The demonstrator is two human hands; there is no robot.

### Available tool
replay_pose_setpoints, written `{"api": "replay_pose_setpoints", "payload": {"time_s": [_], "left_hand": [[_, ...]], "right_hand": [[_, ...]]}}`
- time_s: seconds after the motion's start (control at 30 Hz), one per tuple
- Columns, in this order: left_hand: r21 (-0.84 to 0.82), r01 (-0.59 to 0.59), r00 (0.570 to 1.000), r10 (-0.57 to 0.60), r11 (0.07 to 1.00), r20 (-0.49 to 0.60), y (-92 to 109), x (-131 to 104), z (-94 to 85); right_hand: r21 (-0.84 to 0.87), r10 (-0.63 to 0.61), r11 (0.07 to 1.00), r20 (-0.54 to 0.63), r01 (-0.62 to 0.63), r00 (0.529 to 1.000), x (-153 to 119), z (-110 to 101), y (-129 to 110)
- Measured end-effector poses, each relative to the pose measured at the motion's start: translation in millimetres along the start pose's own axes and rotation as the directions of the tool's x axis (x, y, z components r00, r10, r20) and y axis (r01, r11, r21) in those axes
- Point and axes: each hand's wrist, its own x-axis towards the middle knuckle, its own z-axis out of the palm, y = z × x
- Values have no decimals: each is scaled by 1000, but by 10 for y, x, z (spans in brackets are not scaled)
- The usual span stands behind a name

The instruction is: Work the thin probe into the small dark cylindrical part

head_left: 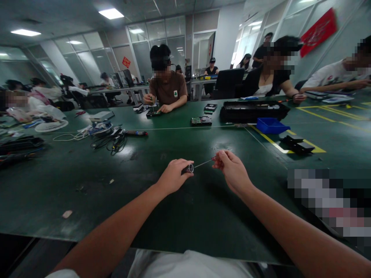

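Observation:
Between thumb and fingers, my left hand pinches a small round ring-shaped part with a shiny rim, just above the green table. My right hand is closed around the reddish handle of a thin screwdriver. Its metal shaft points left and its tip reaches the round part. Whether the tip sits inside the part or only touches its edge I cannot tell.
Across the table a person works on a hard drive. Two more drives lie near a long black tray. A blue bin and black brackets are right. Tangled cables lie left.

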Motion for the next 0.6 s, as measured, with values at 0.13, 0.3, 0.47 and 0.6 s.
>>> {"api": "replay_pose_setpoints", "payload": {"time_s": [0.13, 0.3, 0.47, 0.6], "left_hand": [[-34, 22, 1000, -22, 999, 4, 12, -10, 11], [-28, -3, 1000, 3, 1000, 7, 35, -9, 16], [-44, 28, 1000, -28, 999, -8, 44, -13, 12], [-71, 34, 999, -35, 997, -9, 51, -16, 6]], "right_hand": [[-105, -96, 989, 45, 100, 994, -52, 18, -19], [-250, -172, 949, 97, 191, 980, -100, 6, -75], [-480, -222, 842, 106, 245, 969, -147, -37, -165], [-579, -309, 740, 159, 343, 937, -199, -50, -222]]}}
